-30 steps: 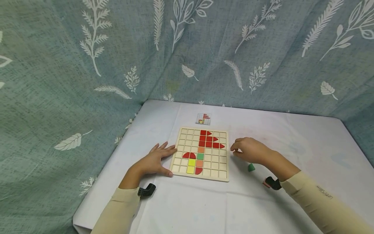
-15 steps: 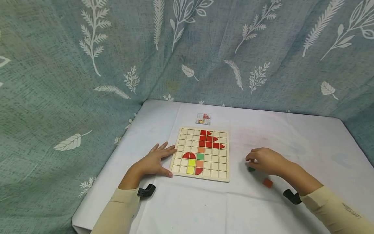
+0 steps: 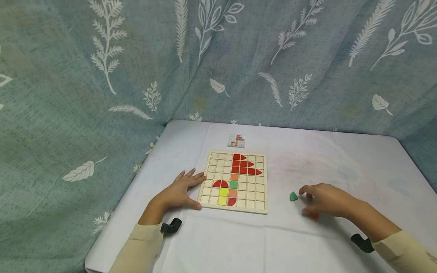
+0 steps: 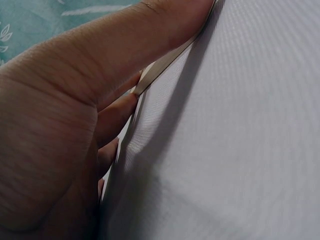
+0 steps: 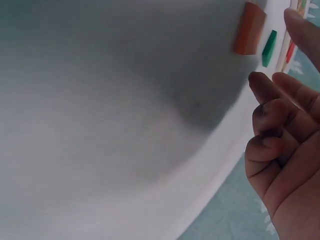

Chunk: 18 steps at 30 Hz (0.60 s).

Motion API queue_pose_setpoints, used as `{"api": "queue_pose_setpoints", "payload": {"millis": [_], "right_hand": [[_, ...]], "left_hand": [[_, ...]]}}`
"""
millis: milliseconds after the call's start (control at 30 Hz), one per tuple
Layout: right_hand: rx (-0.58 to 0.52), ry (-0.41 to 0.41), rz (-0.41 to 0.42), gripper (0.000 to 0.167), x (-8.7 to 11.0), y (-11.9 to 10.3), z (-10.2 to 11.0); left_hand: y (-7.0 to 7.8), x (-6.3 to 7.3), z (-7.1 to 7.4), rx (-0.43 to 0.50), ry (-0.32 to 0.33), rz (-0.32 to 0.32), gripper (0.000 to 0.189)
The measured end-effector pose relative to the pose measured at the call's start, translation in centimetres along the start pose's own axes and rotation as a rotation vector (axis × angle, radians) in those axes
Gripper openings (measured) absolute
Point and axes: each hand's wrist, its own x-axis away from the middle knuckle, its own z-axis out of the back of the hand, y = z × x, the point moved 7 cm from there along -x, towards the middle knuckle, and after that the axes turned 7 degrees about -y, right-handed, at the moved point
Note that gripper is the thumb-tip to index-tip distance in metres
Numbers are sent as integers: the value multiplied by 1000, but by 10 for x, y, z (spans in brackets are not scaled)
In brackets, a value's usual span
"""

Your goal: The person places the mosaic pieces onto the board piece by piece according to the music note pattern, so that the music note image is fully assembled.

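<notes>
My left hand point(image 3: 175, 192) lies spread at the left edge of a wooden grid board point(image 3: 250, 195), fingertips and thumb against its side. Red, orange, green and yellow tiles fill some of the board's cells. To the right of the board, my right hand point(image 3: 331, 199) hovers over an orange block point(image 5: 250, 30), partly hidden under it in the head view. Thumb and index finger stand apart with nothing between them; the other fingers curl in, as the right wrist view shows. A green quarter-round piece point(image 3: 293, 196) lies just left of these fingertips.
Behind the board lies a small pattern card point(image 3: 236, 140) with a printed coloured grid. A white cloth point(image 3: 232, 242) covers the table. A blue-green leaf-patterned curtain point(image 3: 239, 76) hangs along the back and left sides.
My right hand has moved from beside the board to the right and toward me, past the green piece to the orange block. The left hand stays at the board's edge.
</notes>
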Motion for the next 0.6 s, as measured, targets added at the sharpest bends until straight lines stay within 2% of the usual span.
{"api": "queue_pose_setpoints", "payload": {"millis": [267,600], "right_hand": [[4,7,41,45,13,6,-8],[22,38,160,17,18,1,-9]], "left_hand": [[-3,-1,-3,-7,-8,20,118],[-4,-3,-2,-12,-3,13,119]]}}
